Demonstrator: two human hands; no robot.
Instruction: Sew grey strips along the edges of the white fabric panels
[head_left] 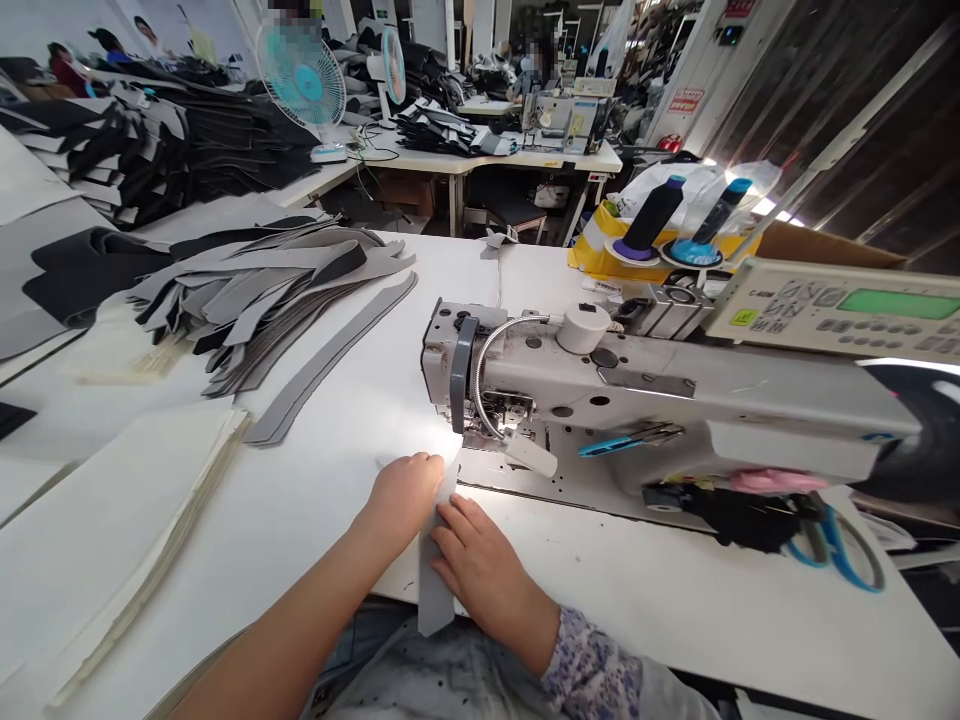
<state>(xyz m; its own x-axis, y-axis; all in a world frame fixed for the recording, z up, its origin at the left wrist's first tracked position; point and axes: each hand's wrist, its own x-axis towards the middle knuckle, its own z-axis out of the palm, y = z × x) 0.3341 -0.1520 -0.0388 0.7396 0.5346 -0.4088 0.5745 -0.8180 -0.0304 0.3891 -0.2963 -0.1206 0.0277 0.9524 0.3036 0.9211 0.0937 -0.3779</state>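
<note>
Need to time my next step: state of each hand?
Left hand: closed, holding the grey strip.
Right hand: open, fingers pressing the same strip.

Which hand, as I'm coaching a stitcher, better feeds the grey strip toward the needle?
Probably the left hand: nearer the sewing machine's needle area, beside the top of the grey strip; the right hand lies further back.

Your left hand and your right hand are covering the middle of the grey strip. Lamp glare is washing out the needle area of the industrial sewing machine, so you are not seeing the needle clearly. The right edge is cutting off the control panel, its small keys staying unreadable. A black cloth is hiding part of the blue-handled scissors.
</note>
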